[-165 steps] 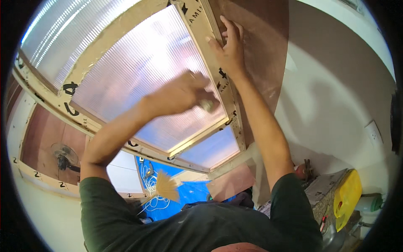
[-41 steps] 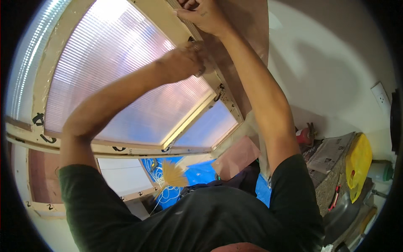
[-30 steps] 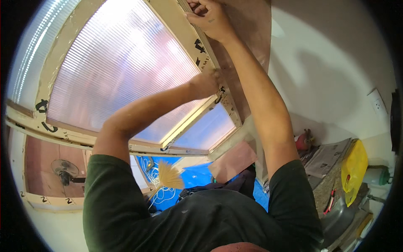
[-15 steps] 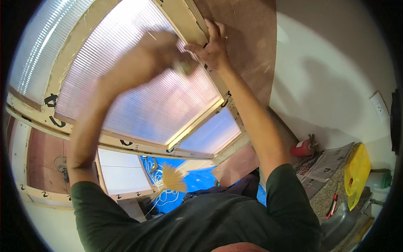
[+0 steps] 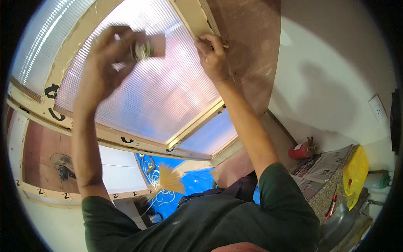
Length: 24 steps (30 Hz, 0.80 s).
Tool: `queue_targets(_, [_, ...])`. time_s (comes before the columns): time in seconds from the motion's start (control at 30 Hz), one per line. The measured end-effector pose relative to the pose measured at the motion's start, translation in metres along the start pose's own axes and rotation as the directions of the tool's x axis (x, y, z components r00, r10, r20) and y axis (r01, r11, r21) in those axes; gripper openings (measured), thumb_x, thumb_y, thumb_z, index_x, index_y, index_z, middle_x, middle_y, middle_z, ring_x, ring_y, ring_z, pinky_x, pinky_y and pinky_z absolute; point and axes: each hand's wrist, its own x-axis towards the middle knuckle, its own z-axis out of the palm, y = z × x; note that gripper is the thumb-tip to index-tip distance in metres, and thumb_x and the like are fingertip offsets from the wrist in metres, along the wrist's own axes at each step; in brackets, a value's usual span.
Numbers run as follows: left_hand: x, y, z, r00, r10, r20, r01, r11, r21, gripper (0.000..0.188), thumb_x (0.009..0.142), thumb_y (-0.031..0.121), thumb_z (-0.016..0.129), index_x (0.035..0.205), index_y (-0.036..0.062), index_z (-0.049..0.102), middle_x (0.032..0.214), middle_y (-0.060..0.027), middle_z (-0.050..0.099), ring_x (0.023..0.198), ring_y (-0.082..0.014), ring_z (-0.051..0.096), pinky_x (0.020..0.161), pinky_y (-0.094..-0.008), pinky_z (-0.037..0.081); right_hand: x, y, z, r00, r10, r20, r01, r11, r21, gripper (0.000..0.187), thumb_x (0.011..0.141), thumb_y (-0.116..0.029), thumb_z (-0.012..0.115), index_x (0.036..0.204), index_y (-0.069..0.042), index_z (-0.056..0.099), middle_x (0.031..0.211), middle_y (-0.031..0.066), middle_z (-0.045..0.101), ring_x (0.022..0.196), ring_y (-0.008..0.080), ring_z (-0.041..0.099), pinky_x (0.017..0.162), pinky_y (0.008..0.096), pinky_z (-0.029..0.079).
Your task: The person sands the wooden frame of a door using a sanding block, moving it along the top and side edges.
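Observation:
My left hand (image 5: 105,61) is raised in front of a translucent ribbed panel (image 5: 168,98), blurred by motion. Its fingers are closed on a small roll-like piece (image 5: 144,50), whitish with green and yellow, from which a flat brownish end sticks out to the right. The blur hides its exact kind. Farther right, my right hand (image 5: 213,56) has its fingers curled at the edge of the cream wooden frame (image 5: 193,19) around the panel. Whether something small is also pinched there I cannot make out.
Below the frame lie a blue tarp (image 5: 199,178), white cable (image 5: 164,197) and a straw broom (image 5: 170,179). To the right are a red fire extinguisher (image 5: 300,150), newspaper (image 5: 321,168), a yellow plastic bag (image 5: 355,174) and a red cutter (image 5: 331,206). A fan (image 5: 62,164) shows at left.
My left hand has swung left, away from the frame's right edge, carrying the small piece. My right hand has moved slightly down, its spread fingers now curled in.

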Motion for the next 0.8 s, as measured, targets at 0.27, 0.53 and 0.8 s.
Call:
queue_targets(0.27, [-0.155, 0.033, 0.100, 0.953, -0.208, 0.219, 0.268, 0.917, -0.295, 0.060, 0.070, 0.003, 0.084, 0.128, 0.0107, 0.072, 0.121, -0.0132, 0.067, 0.113, -0.0334, 0.064, 0.096, -0.0458, 0.047, 0.003, -0.016, -0.010, 0.991, 0.131, 0.013, -0.132, 0.990, 0.039, 0.011, 0.091, -0.003, 0.076, 0.102, -0.004, 0.073, 0.100, 0.0086, 0.070, 0.089, 0.0273, 0.072, 0.075, 0.0388, 0.059])
queue_targets(0.53, [-0.289, 0.101, 0.196, 0.836, -0.340, 0.431, 0.538, 0.665, -0.518, 0.054, 0.070, 0.009, 0.086, 0.123, 0.0064, 0.072, 0.113, -0.0157, 0.068, 0.105, -0.0369, 0.065, 0.089, -0.0473, 0.050, 0.009, -0.016, 0.011, 0.971, 0.229, -0.072, -0.236, 0.964, -0.123, 0.009, 0.091, -0.009, 0.078, 0.097, -0.007, 0.072, 0.092, 0.0075, 0.070, 0.079, 0.0282, 0.069, 0.076, 0.0381, 0.055])
queue_targets(0.8, [-0.406, 0.135, 0.230, 0.519, -0.671, 0.529, 0.683, -0.046, -0.729, 0.032, 0.090, 0.027, 0.080, 0.113, 0.0057, 0.074, 0.109, -0.0131, 0.072, 0.104, -0.0252, 0.068, 0.088, -0.0425, 0.055, -0.085, -0.028, -0.017, 0.775, 0.624, 0.098, -0.582, 0.766, -0.275, 0.011, 0.100, -0.016, 0.072, 0.102, -0.004, 0.073, 0.092, 0.0061, 0.071, 0.077, 0.0128, 0.065, 0.071, 0.0281, 0.055])
